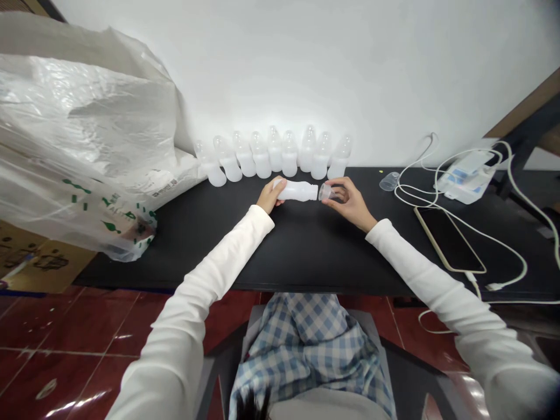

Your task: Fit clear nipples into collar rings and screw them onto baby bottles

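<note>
My left hand (270, 197) grips the base of a white plastic bottle (299, 190) held sideways above the black table (280, 256). Its fingers are wrapped round the bottle. My right hand (350, 201) pinches a clear plastic cap (326, 192) right at the bottle's mouth, touching or almost touching it. Behind my hands, along the white wall, stands a row of several white bottles with clear caps (275, 156).
A large white plastic sack (79, 140) lies on the table's left end. To the right are a loose clear cap (388, 181), a dark phone (448, 238) on a white cable, and a white charger box (467, 174). Red tiled floor lies below.
</note>
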Available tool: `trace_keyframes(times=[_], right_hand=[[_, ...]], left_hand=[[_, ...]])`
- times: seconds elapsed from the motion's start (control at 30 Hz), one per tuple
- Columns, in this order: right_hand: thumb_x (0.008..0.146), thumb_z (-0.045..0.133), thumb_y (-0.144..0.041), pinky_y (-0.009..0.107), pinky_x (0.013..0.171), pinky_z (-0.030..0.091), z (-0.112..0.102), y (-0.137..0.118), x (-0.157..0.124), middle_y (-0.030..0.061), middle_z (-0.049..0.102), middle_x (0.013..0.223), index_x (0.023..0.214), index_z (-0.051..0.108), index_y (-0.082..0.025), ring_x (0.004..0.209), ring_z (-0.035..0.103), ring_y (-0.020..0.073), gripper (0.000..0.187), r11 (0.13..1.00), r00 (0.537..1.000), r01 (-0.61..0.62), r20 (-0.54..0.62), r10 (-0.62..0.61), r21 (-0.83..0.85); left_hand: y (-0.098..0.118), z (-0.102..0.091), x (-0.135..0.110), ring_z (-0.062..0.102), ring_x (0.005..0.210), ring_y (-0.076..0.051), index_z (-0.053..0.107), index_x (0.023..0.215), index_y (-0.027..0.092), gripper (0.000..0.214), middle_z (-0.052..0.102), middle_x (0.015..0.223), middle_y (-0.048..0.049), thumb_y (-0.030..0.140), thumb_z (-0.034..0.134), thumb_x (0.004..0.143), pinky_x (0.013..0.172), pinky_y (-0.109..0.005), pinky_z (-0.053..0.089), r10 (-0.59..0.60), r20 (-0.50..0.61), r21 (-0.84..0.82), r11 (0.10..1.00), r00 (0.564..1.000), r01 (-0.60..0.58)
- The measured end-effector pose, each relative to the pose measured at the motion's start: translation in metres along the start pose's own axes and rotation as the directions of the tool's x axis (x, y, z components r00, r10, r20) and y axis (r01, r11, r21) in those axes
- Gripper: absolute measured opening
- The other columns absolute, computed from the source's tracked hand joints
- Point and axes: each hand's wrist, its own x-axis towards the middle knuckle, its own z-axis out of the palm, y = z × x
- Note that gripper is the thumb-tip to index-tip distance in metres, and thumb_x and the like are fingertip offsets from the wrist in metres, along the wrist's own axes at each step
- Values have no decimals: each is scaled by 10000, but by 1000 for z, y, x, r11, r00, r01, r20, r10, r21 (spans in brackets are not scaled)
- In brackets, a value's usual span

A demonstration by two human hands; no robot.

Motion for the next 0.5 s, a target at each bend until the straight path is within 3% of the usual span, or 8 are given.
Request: trace_keyframes(times=[0.1,0.2,0.3,0.4,0.5], right_hand=[[803,834,-534,399,958,635,6,0,-3,65,620,1213,1144,648,-282,1083,699,218,463,988,990,141,-4,-141,-64],[884,780,-454,418,970,638,5,-1,-5,77,680,1193,1094,678,-284,1141,696,241,288,927,953,291,-17,-304,-238],[979,668,-366,441,1031,619,-1,-2,-5,73,728,1222,1030,721,-287,1171,707,240,107,835,908,406,62,-413,-371],[1009,614,-381,447,1052,611,-4,-4,-4,62,746,1243,1014,747,-291,1184,715,236,161,818,899,434,123,-421,-378],[911,727,-528,441,1015,621,1,-8,-4,72,764,1188,1035,751,-279,1120,737,250,280,895,947,317,63,-314,-313]], left_hand=[[7,10,-7,398,410,-78,526,783,208,633,468,489,47,833,626,768,394,-211,288,-15,-18,1,1000,1000,15],[13,19,-12,375,407,-64,509,772,212,661,447,500,58,849,673,717,383,-201,243,-62,-42,-31,998,997,61],[17,23,-12,322,375,-59,511,754,211,638,400,476,65,834,651,764,369,-208,169,-234,-42,-64,971,971,231],[20,20,-9,238,338,-59,487,694,217,635,334,419,69,831,559,836,358,-224,118,-439,-18,-60,897,898,437],[20,17,-7,192,331,-57,445,659,226,641,292,392,74,831,500,865,353,-226,113,-512,56,-50,856,857,515]])
